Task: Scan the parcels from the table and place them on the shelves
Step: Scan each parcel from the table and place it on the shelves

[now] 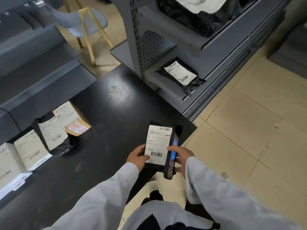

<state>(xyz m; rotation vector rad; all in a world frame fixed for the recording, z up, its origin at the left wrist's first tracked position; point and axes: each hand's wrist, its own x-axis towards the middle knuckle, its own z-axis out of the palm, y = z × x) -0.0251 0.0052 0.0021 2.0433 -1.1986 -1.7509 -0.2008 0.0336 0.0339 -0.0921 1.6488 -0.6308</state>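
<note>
Our left hand (138, 156) grips the black parcel (157, 145) above the counter (108, 117) corner, label up; our right hand (181, 157) clasps the phone (172, 156) alongside. We should flatten the label and square the lens over its barcode (156, 154).

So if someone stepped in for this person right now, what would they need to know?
Left hand holds a black parcel, label up. Right hand holds a phone against the parcel's edge, apparently for scanning.
Done: one black parcel on the shelf, another higher up.
Left: finish this scan, shelve it, then the parcels lined up along the table at left.
</note>
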